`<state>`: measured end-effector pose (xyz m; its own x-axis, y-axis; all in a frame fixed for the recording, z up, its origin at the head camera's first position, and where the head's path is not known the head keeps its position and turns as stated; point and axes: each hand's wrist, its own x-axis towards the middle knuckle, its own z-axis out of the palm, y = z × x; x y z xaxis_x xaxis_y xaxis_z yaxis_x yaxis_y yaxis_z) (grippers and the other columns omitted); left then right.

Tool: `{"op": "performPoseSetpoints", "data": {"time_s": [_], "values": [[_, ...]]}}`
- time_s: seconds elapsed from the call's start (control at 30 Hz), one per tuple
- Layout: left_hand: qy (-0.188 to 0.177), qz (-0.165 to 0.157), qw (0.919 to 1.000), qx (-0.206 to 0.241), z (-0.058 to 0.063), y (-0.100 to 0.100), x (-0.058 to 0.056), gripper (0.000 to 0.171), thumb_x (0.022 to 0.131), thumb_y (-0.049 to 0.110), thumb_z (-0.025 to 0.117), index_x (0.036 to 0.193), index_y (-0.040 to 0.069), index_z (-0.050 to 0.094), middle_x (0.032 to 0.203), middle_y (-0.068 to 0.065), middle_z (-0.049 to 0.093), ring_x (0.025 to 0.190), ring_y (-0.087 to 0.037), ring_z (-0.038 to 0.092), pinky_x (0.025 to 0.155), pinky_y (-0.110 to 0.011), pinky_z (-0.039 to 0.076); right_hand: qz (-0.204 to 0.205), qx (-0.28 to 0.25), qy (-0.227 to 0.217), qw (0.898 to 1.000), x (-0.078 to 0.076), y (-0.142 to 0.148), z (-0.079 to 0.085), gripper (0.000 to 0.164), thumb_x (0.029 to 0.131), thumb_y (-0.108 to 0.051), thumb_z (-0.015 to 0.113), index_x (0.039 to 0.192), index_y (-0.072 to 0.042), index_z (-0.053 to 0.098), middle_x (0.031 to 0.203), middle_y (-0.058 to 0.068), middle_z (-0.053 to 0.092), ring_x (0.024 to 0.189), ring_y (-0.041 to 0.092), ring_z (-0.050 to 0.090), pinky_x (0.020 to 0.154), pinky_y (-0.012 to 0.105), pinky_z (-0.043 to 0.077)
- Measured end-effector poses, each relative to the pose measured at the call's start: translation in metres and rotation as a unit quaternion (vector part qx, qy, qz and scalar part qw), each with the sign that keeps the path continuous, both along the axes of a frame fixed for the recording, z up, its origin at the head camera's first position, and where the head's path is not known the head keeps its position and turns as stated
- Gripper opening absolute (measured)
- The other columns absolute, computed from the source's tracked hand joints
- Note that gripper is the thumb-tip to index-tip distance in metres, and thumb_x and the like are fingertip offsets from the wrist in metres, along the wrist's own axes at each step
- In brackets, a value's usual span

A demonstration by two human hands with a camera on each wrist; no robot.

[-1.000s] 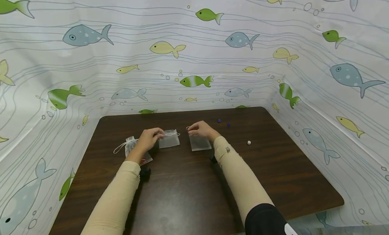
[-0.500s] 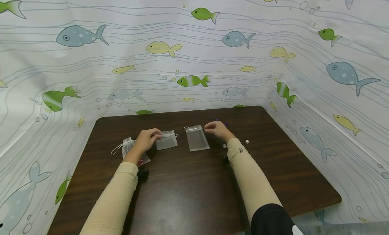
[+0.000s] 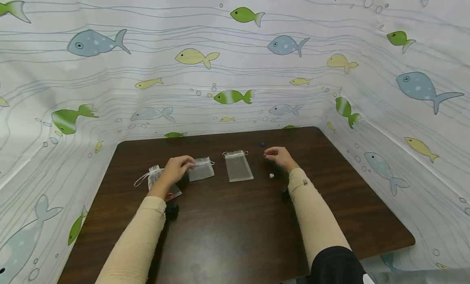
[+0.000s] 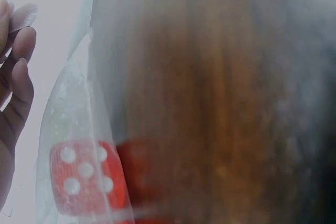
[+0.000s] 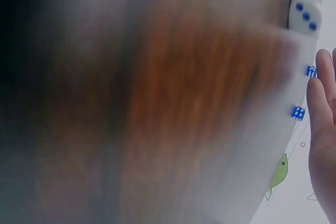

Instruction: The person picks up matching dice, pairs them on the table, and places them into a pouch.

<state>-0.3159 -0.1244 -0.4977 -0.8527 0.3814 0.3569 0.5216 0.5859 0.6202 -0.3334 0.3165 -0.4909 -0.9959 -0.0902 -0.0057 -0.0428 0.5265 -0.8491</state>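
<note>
My left hand (image 3: 179,168) stays over a small white mesh drawstring pouch (image 3: 202,173), its fingertips pinching the pouch's top edge. Beneath that forearm lies another mesh pouch (image 3: 154,176) with red dice inside; one red die (image 4: 86,177) shows through the mesh in the left wrist view. A third pouch (image 3: 238,167) lies flat between the hands. My right hand (image 3: 280,157) hovers right of it with relaxed fingers and nothing held. Near it are a white die (image 3: 271,176) and a blue die (image 3: 262,144); the right wrist view shows another blue die (image 5: 298,113).
The dark wooden table (image 3: 220,235) has rounded corners. A fish-patterned white curtain (image 3: 235,63) surrounds its back and sides. Dark wrist-camera mounts (image 3: 171,210) sit low under the forearms.
My right hand has left the third pouch's drawstring and moved right toward the dice, covering one blue die and another white die in the head view. My left hand has stayed in place.
</note>
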Motion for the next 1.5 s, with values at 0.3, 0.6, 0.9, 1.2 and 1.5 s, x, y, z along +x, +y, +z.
{"op": "performPoseSetpoints", "data": {"time_s": [0.3,0.6,0.9,1.2,1.5], "values": [[-0.020,0.014,0.9997,0.001,0.001,-0.002,0.001,0.007,0.097,0.006,0.068,0.101,0.007,0.074,0.088,-0.009,0.074,0.076,-0.026,0.070,0.070,-0.044,0.057,-0.030,-0.013,0.013,0.999,-0.013,0.011,0.001,0.029,0.097,0.005,0.063,0.127,0.007,0.064,0.126,0.024,0.065,0.120,0.038,0.061,0.103,0.047,0.048],[-0.030,0.026,0.9992,-0.006,0.002,-0.002,0.000,0.007,0.097,0.006,0.067,0.102,0.008,0.073,0.088,-0.007,0.074,0.076,-0.025,0.069,0.070,-0.042,0.057,-0.074,-0.018,0.056,0.996,-0.027,0.021,0.000,0.033,0.095,0.013,0.062,0.128,0.007,0.062,0.129,0.027,0.063,0.122,0.039,0.059,0.103,0.048,0.048],[-0.036,0.030,0.9988,-0.010,0.003,-0.004,-0.001,0.009,0.098,0.007,0.067,0.103,0.009,0.074,0.089,-0.006,0.074,0.076,-0.022,0.069,0.071,-0.042,0.057,-0.076,0.030,0.059,0.995,-0.042,0.023,0.000,0.038,0.094,0.012,0.064,0.131,0.004,0.061,0.134,0.023,0.061,0.127,0.040,0.054,0.106,0.050,0.045],[-0.032,0.030,0.9989,-0.017,0.004,-0.004,-0.001,0.008,0.098,0.007,0.067,0.102,0.009,0.074,0.087,-0.004,0.073,0.075,-0.025,0.068,0.069,-0.040,0.055,-0.055,0.070,0.035,0.995,-0.048,0.025,-0.003,0.039,0.096,0.011,0.061,0.134,0.003,0.061,0.138,0.025,0.058,0.132,0.041,0.050,0.109,0.053,0.041],[-0.053,0.042,0.9974,-0.026,0.004,-0.005,0.002,0.009,0.099,0.010,0.066,0.104,0.012,0.074,0.089,-0.002,0.073,0.077,-0.020,0.067,0.071,-0.040,0.056,-0.040,0.097,0.033,0.994,-0.051,0.025,-0.009,0.032,0.095,0.013,0.060,0.126,0.004,0.065,0.133,0.024,0.062,0.128,0.041,0.055,0.107,0.052,0.044]]}}
